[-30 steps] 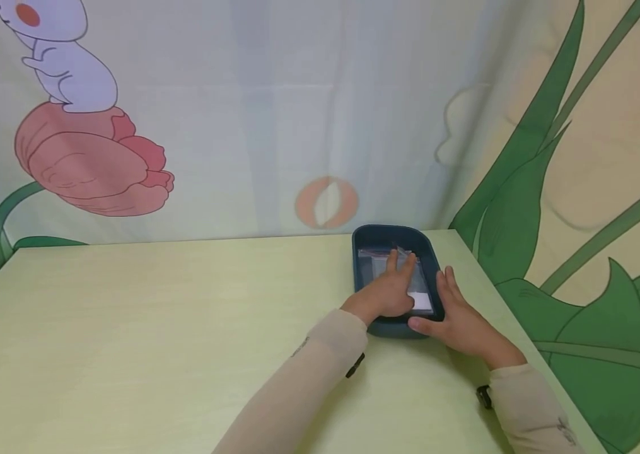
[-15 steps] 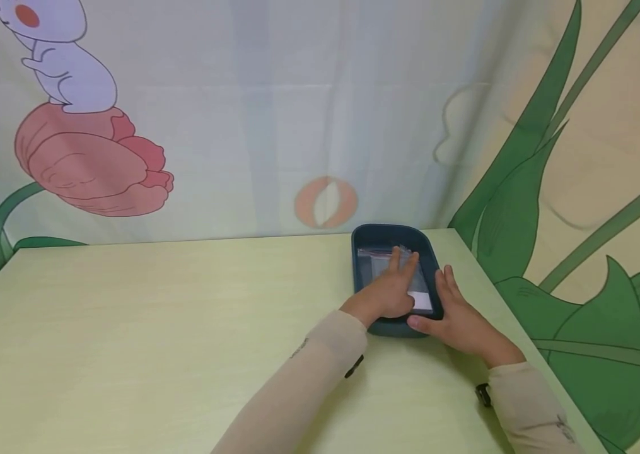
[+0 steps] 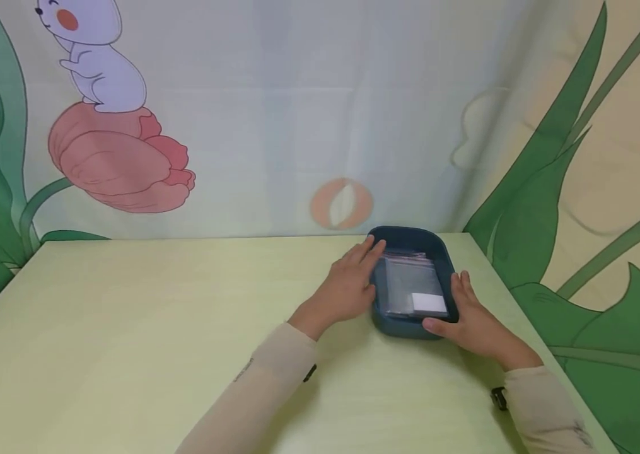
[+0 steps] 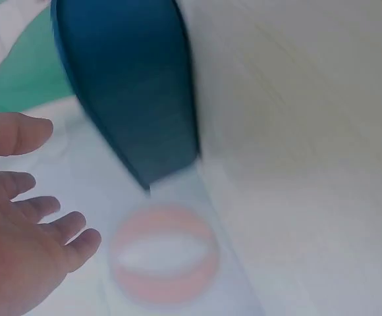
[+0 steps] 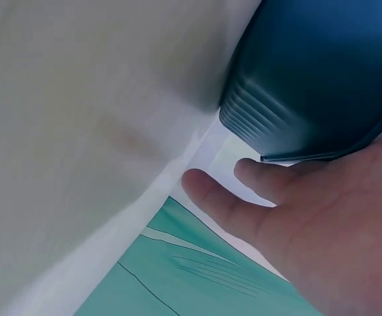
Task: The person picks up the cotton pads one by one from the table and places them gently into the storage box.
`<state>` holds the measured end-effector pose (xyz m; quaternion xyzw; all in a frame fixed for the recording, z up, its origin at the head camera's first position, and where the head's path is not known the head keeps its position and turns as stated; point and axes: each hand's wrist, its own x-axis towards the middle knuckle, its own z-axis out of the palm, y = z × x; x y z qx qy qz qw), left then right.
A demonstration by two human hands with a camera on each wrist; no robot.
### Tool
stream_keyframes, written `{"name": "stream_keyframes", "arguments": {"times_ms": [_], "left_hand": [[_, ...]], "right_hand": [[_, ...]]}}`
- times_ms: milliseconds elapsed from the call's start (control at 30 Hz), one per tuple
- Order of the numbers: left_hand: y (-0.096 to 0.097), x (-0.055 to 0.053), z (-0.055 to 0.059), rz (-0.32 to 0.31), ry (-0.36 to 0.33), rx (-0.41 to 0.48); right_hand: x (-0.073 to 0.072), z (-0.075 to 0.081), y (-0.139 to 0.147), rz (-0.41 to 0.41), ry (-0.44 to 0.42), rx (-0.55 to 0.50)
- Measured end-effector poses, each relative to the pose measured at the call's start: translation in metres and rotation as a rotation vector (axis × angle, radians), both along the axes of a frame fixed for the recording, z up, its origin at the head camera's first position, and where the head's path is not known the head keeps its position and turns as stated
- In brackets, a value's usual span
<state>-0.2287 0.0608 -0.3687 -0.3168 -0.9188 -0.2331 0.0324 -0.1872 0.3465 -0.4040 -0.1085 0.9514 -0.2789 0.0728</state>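
Observation:
A dark blue plastic bin [image 3: 410, 329] stands at the back right of the table. Clear zip-lock bags [image 3: 410, 280] lie flat inside it, with a white rectangle [image 3: 429, 302] at their near right corner. My left hand [image 3: 348, 284] is at the bin's left side, fingers spread and extended, fingertips overlapping the rim in the head view. The left wrist view shows this hand [image 4: 29, 224] holding nothing. On the other side, my right hand [image 3: 475, 325] rests against the right rim, thumb at the near corner; its fingers [image 5: 227, 204] reach out straight along the wall.
The pale yellow table [image 3: 183, 340] extends left and toward me. A printed curtain [image 3: 274, 126] hangs behind the back edge, and a leaf-patterned cloth [image 3: 598, 265] runs along the right edge, close to the right hand.
My left hand has come out of the bin and moved left to its side, uncovering the bags. The right hand keeps its place on the rim. The head view has shifted slightly left.

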Motion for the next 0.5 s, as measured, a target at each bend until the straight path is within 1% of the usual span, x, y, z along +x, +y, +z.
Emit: {"name": "stream_keyframes", "arguments": {"times_ms": [133, 233, 300, 333, 400, 433, 500], "left_hand": [[-0.044, 0.007, -0.001, 0.042, 0.072, -0.014], [-0.076, 0.013, -0.002, 0.073, 0.107, -0.039], [-0.098, 0.017, -0.003, 0.105, 0.118, -0.063], [-0.108, 0.018, -0.004, 0.123, 0.126, -0.077], [-0.126, 0.020, -0.004, 0.164, 0.133, -0.108], [-0.134, 0.021, -0.004, 0.185, 0.140, -0.124], [-0.148, 0.020, -0.004, 0.221, 0.143, -0.155]], "right_hand": [[-0.001, 0.000, 0.008, 0.002, -0.004, 0.007], [0.003, 0.002, 0.015, -0.010, -0.018, 0.018], [0.007, 0.005, 0.019, -0.019, -0.030, 0.035], [0.009, 0.008, 0.021, -0.026, -0.030, 0.061], [0.014, 0.016, 0.023, -0.045, -0.004, 0.126], [0.017, 0.022, 0.021, -0.055, 0.015, 0.153], [0.023, 0.036, 0.011, -0.069, 0.085, 0.213]]}}
